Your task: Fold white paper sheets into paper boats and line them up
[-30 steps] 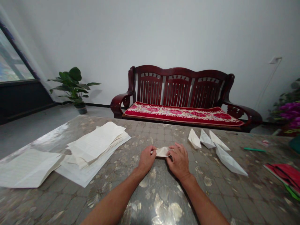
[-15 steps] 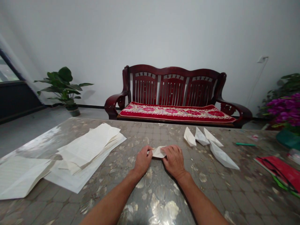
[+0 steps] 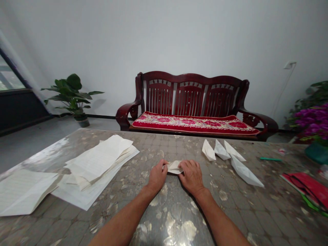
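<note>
Between my two hands is a small piece of folded white paper (image 3: 174, 167), held just over the middle of the table. My left hand (image 3: 158, 174) pinches its left end between thumb and fingers. At the other end, my right hand (image 3: 191, 174) grips the paper, its fingers bent over the top and covering that side. Several folded paper boats (image 3: 246, 172) lie to the right of my right hand. Off to the left sits a stack of loose paper sheets (image 3: 99, 159), apart from my left hand.
More sheets (image 3: 23, 191) lie at the table's left edge. On the right are a green pen (image 3: 271, 159), a red pouch (image 3: 306, 186) and purple flowers (image 3: 314, 118) in a pot. Beyond the patterned table (image 3: 112, 218) stands a wooden bench (image 3: 189, 92).
The whole view has shifted slightly. Both hands keep their hold on the folded paper, whose raised fold looks a little different between the fingers.
</note>
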Tool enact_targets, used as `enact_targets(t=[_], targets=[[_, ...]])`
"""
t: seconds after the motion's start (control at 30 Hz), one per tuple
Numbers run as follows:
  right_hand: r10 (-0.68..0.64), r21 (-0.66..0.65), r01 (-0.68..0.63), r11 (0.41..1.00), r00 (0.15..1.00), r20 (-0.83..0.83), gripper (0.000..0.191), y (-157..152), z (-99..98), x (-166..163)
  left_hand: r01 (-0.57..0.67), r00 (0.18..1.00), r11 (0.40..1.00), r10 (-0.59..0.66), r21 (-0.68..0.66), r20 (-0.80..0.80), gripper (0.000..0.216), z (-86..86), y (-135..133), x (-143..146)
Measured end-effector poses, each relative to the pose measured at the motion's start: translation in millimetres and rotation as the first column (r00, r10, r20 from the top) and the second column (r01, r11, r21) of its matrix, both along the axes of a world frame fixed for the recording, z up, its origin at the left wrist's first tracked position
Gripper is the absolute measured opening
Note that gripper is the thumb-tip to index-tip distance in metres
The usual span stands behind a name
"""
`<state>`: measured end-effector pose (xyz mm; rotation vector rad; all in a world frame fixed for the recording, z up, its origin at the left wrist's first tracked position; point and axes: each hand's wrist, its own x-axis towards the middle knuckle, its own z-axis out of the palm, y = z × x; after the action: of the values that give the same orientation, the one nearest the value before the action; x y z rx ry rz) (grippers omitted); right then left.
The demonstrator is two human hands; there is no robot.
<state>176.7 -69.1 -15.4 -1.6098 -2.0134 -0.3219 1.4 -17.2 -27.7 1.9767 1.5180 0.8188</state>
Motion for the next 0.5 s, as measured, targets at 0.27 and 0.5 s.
enact_targets(t=[0.27,0.5], targets=[[0.079,0.003,-0.079,0.997,0.997,0.025,0.013,3,-4.5,2,0.109,0.994,0.992,-0.111,-0.06,-0.021,0.019,18.4,-1,-4],[0.108,-0.001,-0.108,0.994,0.993,0.054,0.019,3,-7.6,4,0.196,0.924,0.978,-0.208,-0.07,-0.322,0.017,41.8,12,12]])
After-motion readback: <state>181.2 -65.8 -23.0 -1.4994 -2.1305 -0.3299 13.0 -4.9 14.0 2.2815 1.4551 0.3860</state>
